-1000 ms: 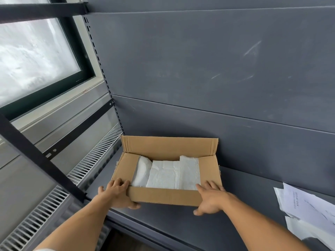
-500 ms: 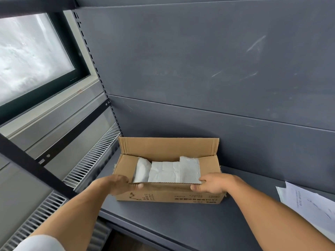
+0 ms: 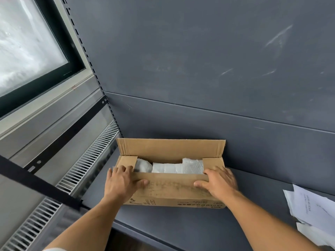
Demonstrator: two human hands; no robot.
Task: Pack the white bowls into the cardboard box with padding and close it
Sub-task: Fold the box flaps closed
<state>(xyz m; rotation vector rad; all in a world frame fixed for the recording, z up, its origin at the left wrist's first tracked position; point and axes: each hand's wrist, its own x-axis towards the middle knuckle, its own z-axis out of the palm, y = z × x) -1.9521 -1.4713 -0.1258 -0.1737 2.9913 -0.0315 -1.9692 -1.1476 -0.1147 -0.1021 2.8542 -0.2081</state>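
Observation:
A long cardboard box (image 3: 174,198) stands on the dark grey shelf (image 3: 181,230) against the back panel. White padding (image 3: 170,168) fills the gap that is still uncovered; no bowl shows under it. The rear flap (image 3: 170,148) stands upright. Both short side flaps are folded inward, and the near long flap lies partly over the top. My left hand (image 3: 123,182) presses flat on the left end, thumb on the near flap. My right hand (image 3: 218,182) presses the right end the same way.
Loose white papers (image 3: 311,211) lie on the shelf at the right. A black diagonal brace (image 3: 36,180) crosses at the left, above a slatted floor grille (image 3: 87,163) under the window. The shelf's front edge runs just below my forearms.
My hands moved from the box's front corners up onto its top. The side flaps went down inward and the near flap came up over the padding.

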